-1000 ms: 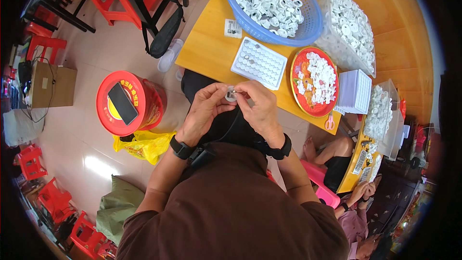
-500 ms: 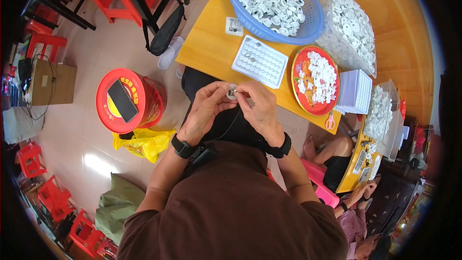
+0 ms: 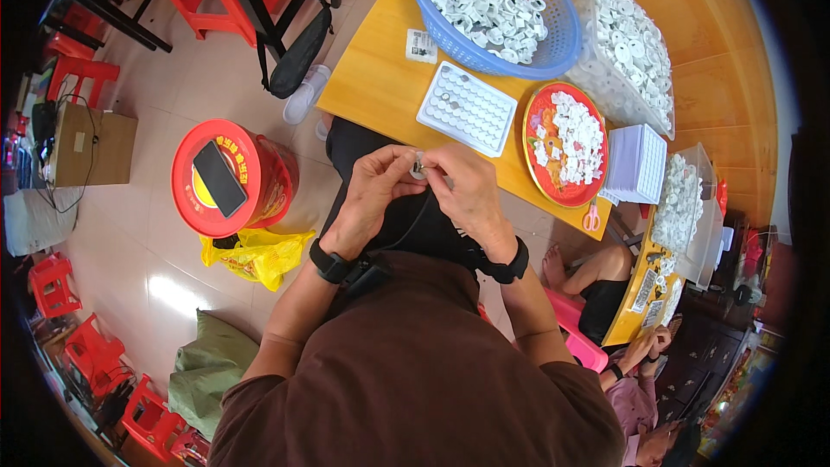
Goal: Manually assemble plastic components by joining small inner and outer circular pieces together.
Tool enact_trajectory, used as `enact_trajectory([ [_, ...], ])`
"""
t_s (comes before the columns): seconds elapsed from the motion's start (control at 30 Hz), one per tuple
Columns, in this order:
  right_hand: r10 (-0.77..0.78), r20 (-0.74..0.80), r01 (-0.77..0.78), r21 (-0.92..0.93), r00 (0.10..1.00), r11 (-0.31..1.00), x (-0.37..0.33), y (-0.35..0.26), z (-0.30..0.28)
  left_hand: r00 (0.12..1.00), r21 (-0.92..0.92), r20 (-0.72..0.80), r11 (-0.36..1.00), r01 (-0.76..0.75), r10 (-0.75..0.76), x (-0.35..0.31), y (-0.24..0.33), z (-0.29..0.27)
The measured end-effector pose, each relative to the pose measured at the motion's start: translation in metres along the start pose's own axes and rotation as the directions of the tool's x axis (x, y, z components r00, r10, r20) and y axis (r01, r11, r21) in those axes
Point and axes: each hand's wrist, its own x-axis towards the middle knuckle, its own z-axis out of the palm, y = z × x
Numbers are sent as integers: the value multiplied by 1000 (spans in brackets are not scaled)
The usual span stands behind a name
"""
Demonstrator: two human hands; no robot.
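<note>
Above my lap, my left hand (image 3: 377,186) pinches a small round white plastic part (image 3: 418,166) with something dark at its middle. My right hand (image 3: 464,183) is closed at the part's right side, thumb and fingertips against it; whether it also grips a smaller piece is hidden. Just beyond my hands, on the yellow table (image 3: 372,78), lies a white tray (image 3: 471,112) with rows of round pockets and a few grey pieces near its far left end. Right of it, a red plate (image 3: 538,175) with a gold rim carries small white pieces.
A blue basket (image 3: 566,39) and a clear bin (image 3: 590,91) hold many white parts. Stacked trays (image 3: 635,164) and pink scissors (image 3: 591,220) lie at the right. A phone (image 3: 220,179) rests on a red bucket (image 3: 277,177). Another person's hands (image 3: 648,348) work at the lower right.
The white part has tilted slightly between my fingers and now shows more edge-on. My right hand has shifted a little over it. Nothing else has visibly moved beyond a slight view shift.
</note>
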Motion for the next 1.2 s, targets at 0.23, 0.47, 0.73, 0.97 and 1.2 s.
enact_trajectory([
  [0.23, 119, 99, -130, 106, 988, 986, 0, 4, -2, 999, 98, 9, 994, -46, 45, -1, -2, -1],
  [0.47, 156, 26, -158, 201, 987, 967, -2, 8, -2, 998, 99, -13, 993, -62, 64, 0, 6, 7],
  [0.73, 220, 94, -238, 252, 971, 938, -3, 9, -4, 998, 101, 4, 993, -57, 57, 2, 0, 7],
  [0.97, 349, 116, -366, 378, 930, 851, -1, 10, -5, 998, 139, 22, 989, -54, 51, 3, -1, 7],
  [1.2, 491, 292, -557, 598, 821, 576, -3, 21, -4, 997, 159, 25, 984, -78, 75, 4, -2, 8],
])
